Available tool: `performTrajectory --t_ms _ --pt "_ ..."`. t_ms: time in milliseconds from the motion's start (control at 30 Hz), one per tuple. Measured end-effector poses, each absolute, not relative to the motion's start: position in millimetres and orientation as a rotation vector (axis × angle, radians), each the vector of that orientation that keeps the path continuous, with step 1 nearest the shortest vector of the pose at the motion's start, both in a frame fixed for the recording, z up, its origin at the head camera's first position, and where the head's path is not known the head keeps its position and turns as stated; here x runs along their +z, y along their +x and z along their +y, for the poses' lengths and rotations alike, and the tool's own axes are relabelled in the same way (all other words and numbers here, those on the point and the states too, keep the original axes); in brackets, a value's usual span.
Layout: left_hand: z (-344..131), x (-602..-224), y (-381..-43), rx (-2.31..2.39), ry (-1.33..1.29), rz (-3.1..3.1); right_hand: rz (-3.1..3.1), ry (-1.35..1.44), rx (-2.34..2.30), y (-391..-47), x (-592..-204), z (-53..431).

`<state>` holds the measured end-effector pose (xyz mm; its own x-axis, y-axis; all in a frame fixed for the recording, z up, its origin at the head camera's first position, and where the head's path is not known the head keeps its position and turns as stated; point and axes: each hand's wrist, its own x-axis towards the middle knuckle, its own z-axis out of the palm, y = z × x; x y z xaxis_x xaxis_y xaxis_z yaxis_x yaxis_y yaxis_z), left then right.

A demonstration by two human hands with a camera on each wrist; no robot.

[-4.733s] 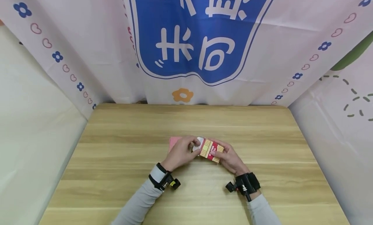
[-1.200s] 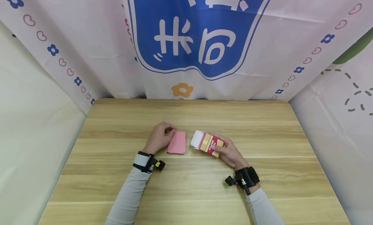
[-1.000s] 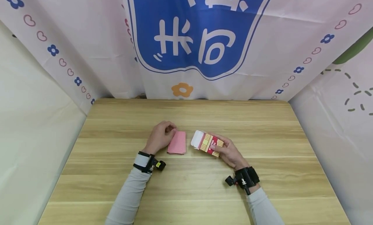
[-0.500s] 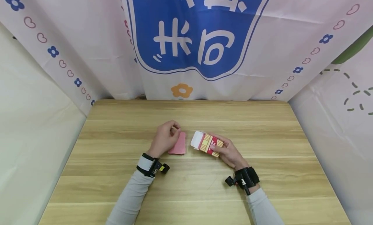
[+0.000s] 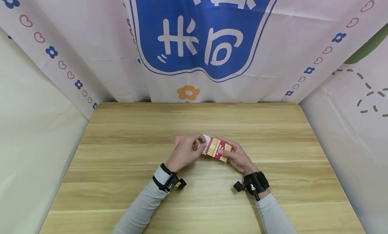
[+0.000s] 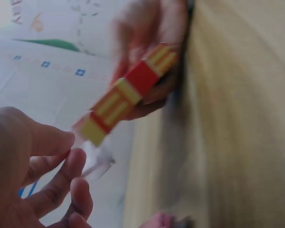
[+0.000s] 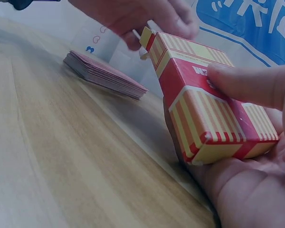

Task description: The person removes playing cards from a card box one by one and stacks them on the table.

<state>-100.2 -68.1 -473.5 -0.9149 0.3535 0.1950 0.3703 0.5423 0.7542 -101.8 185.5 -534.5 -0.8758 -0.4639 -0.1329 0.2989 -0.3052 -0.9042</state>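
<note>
My right hand (image 5: pixel 239 156) holds a red-and-yellow striped playing card box (image 5: pixel 219 149), thumb pressed on its front, with the box's end tilted toward the left. A white flap (image 5: pixel 207 141) stands out from that open end. My left hand (image 5: pixel 186 151) is at the flap, thumb and forefinger bent close together. In the left wrist view the fingertips (image 6: pixel 76 159) lie beside the pale flap (image 6: pixel 99 161), but blur hides whether they pinch it. Below my left hand, a deck of pink-backed cards (image 7: pixel 102 76) lies stacked on the table, mostly covered in the head view.
The wooden table (image 5: pixel 121 180) reaches back to a white printed cloth (image 5: pixel 257 85) with a blue emblem. Pale cloth walls (image 5: pixel 36 133) stand at both sides. A black wrist camera mount (image 5: pixel 254 186) sits on my right wrist, and another (image 5: pixel 168 183) on my left.
My left hand has left the far left edge of the card deck and moved right to the box's flap, covering most of the deck. The right hand and box stay almost still.
</note>
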Motion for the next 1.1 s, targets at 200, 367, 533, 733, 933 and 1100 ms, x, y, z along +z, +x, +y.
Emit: performTrajectory --t_ms 200,367,533,733,933,1100 --pt "-64 -482 -100 -1.275 -0.586 -2.820 1.483 -0.216 -2.203 -102 -533 184" --pt "-60 -486 -100 -1.360 -0.534 -2.805 1.483 -0.234 -2.195 -103 -533 185" --pt "-58 -490 -100 -1.461 -0.465 -2.809 1.499 -0.251 -2.166 -103 -535 186" --pt "-62 -486 -100 -1.512 -0.441 -2.824 1.499 -0.226 -2.171 -102 -536 186" --pt "-71 -477 -103 -1.597 -0.437 -2.801 1.494 -0.209 -2.184 -102 -535 185" --pt "-80 -471 -107 -1.613 -0.426 -2.775 1.493 -0.209 -2.196 -101 -534 185"
